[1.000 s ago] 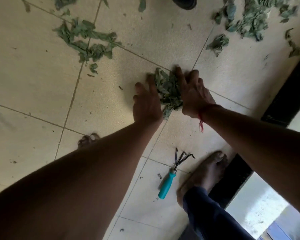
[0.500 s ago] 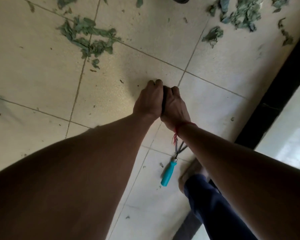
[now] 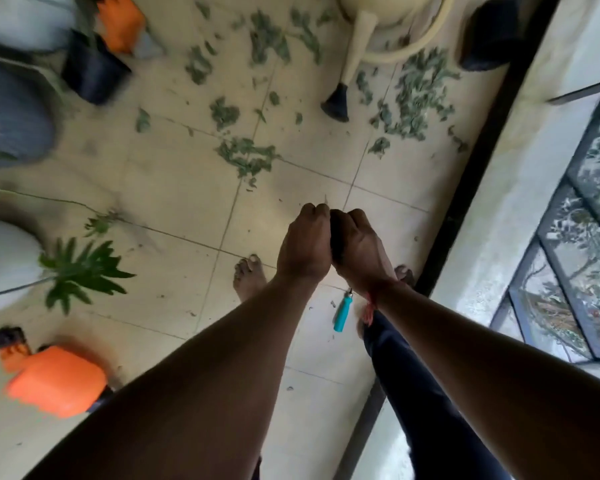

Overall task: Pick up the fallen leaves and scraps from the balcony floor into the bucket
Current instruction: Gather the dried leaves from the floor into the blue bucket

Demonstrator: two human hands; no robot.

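My left hand (image 3: 303, 244) and my right hand (image 3: 361, 251) are pressed together, fingers curled, held above the tiled floor. They clasp a bunch of leaves between them; only a dark gap and a small leaf tip show at the fingertips. More fallen green leaves lie on the floor beyond the hands, one patch (image 3: 246, 155) in the middle and a wider scatter (image 3: 416, 98) at the far right. A blurred grey rounded container (image 3: 11, 112) stands at the left; I cannot tell whether it is the bucket.
A cream watering can (image 3: 361, 32) lies at the top, a black pot (image 3: 92, 72) at the upper left and another (image 3: 489, 32) at the upper right. An orange sprayer (image 3: 58, 379) stands bottom left. A teal-handled hand rake (image 3: 342, 313) lies by my feet. A window ledge (image 3: 499, 202) runs along the right.
My hands closed around the leaf pile on the floor, pressed together and rose with it. The view pulled back, showing more of the balcony.
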